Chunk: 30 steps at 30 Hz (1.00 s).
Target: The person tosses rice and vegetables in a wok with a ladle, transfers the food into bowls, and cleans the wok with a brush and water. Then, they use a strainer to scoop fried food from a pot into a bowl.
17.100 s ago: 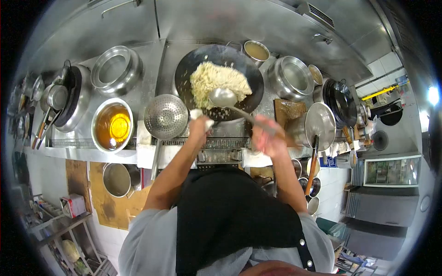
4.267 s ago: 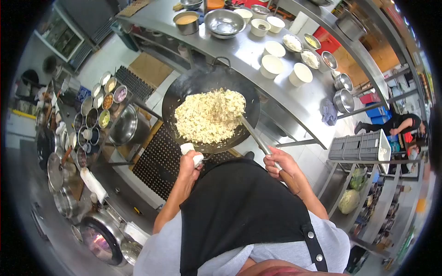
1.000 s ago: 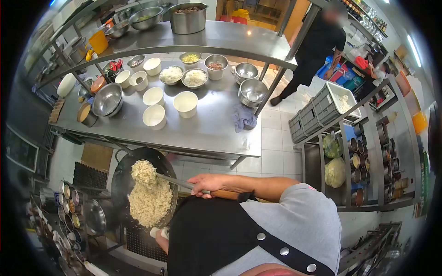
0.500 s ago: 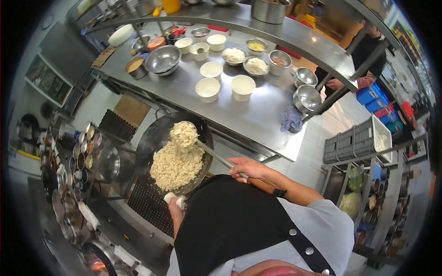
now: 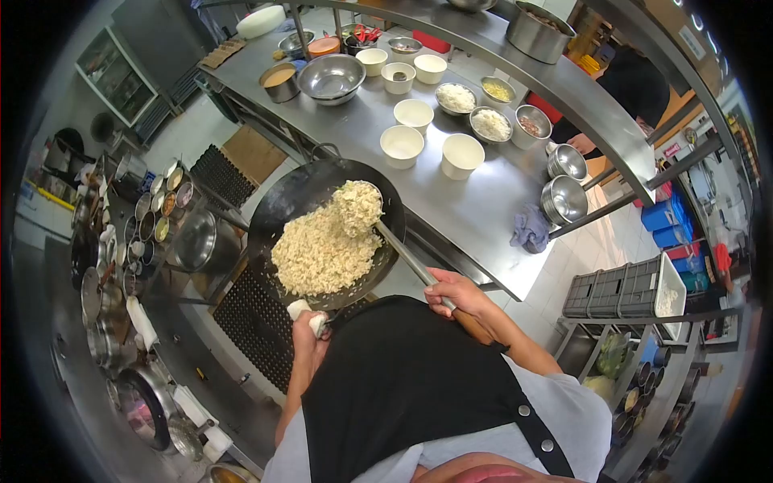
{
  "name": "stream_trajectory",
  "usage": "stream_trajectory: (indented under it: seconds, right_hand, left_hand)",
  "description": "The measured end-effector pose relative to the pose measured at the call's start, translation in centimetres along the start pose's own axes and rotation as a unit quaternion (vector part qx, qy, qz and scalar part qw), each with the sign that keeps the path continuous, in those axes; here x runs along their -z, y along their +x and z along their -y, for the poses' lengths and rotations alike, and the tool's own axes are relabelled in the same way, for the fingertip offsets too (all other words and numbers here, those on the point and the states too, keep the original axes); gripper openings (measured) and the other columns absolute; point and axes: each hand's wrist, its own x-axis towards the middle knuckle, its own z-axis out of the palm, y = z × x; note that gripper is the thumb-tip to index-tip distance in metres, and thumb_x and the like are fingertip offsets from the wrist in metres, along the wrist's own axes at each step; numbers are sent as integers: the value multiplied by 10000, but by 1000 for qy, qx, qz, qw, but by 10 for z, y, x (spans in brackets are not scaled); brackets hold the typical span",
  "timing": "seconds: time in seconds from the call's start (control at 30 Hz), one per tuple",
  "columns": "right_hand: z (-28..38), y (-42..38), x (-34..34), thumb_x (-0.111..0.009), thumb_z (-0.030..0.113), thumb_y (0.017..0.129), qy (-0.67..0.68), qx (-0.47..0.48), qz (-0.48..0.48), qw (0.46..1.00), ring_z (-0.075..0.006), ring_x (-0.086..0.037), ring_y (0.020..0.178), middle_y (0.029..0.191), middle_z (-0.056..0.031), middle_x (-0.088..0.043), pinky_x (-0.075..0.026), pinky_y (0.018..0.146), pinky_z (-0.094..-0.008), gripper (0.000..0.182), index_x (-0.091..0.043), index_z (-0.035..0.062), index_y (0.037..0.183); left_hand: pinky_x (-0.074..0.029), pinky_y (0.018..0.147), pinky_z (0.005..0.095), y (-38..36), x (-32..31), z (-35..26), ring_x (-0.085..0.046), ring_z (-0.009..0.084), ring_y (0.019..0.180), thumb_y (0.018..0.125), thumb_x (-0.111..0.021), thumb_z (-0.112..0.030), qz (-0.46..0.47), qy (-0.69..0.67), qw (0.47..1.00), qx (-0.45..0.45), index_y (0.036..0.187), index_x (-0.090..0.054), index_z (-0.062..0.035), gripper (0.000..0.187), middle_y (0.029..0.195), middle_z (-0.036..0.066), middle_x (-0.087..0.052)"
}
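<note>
My left hand [image 5: 311,328] is closed round the handle of a large black wok [image 5: 274,201], with a white cloth [image 5: 299,309] between hand and handle. A mound of fried rice [image 5: 318,253] fills much of the wok. My right hand [image 5: 455,292] grips a long-handled ladle [image 5: 412,262] by its metal shaft, near the wooden end. Its bowl is hidden under a heap of rice and sits over the right part of the wok. Beyond the wok, several white bowls [image 5: 401,146] stand on a steel table [image 5: 354,145].
A large steel bowl [image 5: 332,78] and small bowls of shredded white food [image 5: 491,125] are on the table, with a blue-grey cloth [image 5: 530,229] near its corner. Steel pots and seasoning containers [image 5: 145,225] line the left. Another person [image 5: 624,97] stands behind the shelf. Grey crates [image 5: 596,296] are at right.
The wok and the rice-filled ladle have shifted nearer the table's edge and to the right, both hands still holding on. The whole view has turned a little.
</note>
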Motion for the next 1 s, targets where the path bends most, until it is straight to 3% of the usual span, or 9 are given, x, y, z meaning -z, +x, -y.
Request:
stream_trajectory:
  seconds: [0.07,0.13,0.3,0.57,0.73,1.0]
  right_hand:
    - [3,-2,0,-578,114,972,1,2,-12,1000,-83,-492,517,740,7,-485,-370,421,-235,365,-497,84,1327]
    - [4,-3,1,-585,108,975,14,3,-9,1000,-90,-488,515,730,3,-473,-361,412,-231,286,-475,85,1237]
    - [2,-1,2,-581,108,976,14,4,-13,1000,-91,-489,518,732,2,-472,-365,411,-231,284,-479,85,1241]
    - [8,5,-1,-574,107,970,2,11,-4,1000,-88,-503,529,740,-1,-491,-371,422,-235,239,-517,76,1200]
    - [8,11,0,-578,107,966,3,-6,2,1000,-95,-504,530,740,-1,-489,-375,432,-244,154,-509,78,1100]
    - [11,17,-1,-589,111,965,6,-17,11,1000,-89,-504,529,739,3,-491,-362,428,-236,203,-521,85,1154]
  left_hand:
    - [-363,426,308,5,-1,3,-485,196,468,851,-567,-132,19,-14,1000,3,822,-544,-51,89,704,105,-609]
    - [-364,425,306,8,-3,4,-487,196,468,852,-565,-132,33,-7,999,8,818,-546,-50,91,702,105,-611]
    - [-367,419,304,15,2,5,-492,194,470,852,-562,-129,45,4,999,18,806,-557,-45,96,693,103,-610]
    - [-372,421,305,14,6,4,-497,192,477,852,-575,-153,22,41,999,23,803,-566,-39,124,691,99,-604]
    - [-368,421,308,11,4,6,-490,195,476,849,-580,-154,0,29,1000,6,798,-561,-42,124,700,100,-603]
    - [-363,423,312,11,11,9,-492,202,482,849,-586,-150,-23,22,999,7,790,-552,-44,126,701,104,-599]
